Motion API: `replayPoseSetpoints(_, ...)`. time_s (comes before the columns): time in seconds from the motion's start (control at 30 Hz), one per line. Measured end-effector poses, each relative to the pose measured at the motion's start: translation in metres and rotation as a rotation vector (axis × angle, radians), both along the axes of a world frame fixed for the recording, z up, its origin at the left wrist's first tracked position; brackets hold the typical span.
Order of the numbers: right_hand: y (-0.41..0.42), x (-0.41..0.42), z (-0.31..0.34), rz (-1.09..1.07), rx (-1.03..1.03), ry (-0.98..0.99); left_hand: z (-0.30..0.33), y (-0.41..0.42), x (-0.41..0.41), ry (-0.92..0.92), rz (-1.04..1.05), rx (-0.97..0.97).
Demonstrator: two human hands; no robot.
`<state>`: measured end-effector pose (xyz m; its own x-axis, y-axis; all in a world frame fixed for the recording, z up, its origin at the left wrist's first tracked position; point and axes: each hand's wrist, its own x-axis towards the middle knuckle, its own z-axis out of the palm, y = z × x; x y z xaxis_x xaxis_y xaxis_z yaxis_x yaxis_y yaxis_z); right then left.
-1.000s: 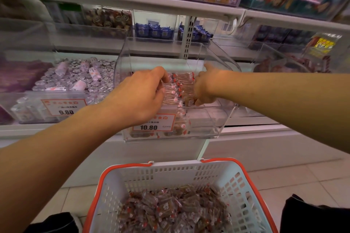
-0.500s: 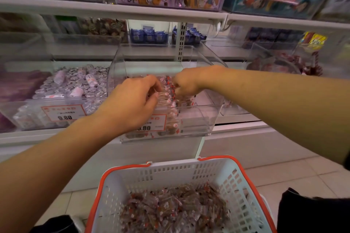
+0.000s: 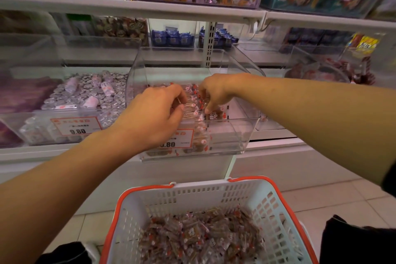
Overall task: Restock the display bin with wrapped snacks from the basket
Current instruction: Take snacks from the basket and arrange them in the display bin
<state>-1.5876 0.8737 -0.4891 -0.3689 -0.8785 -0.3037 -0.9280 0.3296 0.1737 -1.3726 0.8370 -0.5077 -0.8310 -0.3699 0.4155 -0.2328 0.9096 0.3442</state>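
A: How far along is it?
B: Snacks [image 3: 194,106] are being pinched by the left hand [image 3: 153,118] and right hand [image 3: 214,92] inside the half-filled display bin [image 3: 235,135]. Plenty's left in the basket [image 3: 278,210].

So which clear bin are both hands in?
The middle bin, holding red-wrapped snacks, not the silver-candy bin beside it; left hand, right hand.
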Motion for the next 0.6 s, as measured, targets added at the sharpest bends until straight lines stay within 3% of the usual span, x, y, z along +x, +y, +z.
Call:
replayPoseSetpoints(0.1, 0.009, 0.010, 0.012, -0.002, -0.045, 0.014, 0.005, 0.003, 0.003, 0.014, -0.011, -0.018)
replayPoseSetpoints(0.2, 0.028, 0.030, 0.031, 0.036, -0.289, 0.089, 0.011, 0.007, 0.014, 0.119, -0.072, -0.116)
replayPoseSetpoints(0.27, 0.049, 0.048, 0.035, 0.092, -0.641, 0.088, 0.014, 0.013, 0.023, 0.191, -0.155, -0.259)
replayPoseSetpoints(0.37, 0.096, 0.081, 0.000, 0.293, -1.359, 0.031, -0.002, 0.028, 0.033, 0.295, -0.317, -0.449)
replayPoseSetpoints(0.43, 0.126, 0.103, -0.061, 0.226, -1.521, -0.080, -0.036, 0.038, 0.035, 0.233, -0.373, -0.465)
replayPoseSetpoints(0.5, 0.144, 0.116, -0.138, -0.009, -1.281, -0.220, -0.082, 0.045, 0.034, -0.163, -0.339, -0.380)
replayPoseSetpoints(0.6, 0.165, 0.127, -0.241, -0.264, -0.304, -0.599, -0.165, 0.047, 0.046, -0.886, -0.083, -0.108)
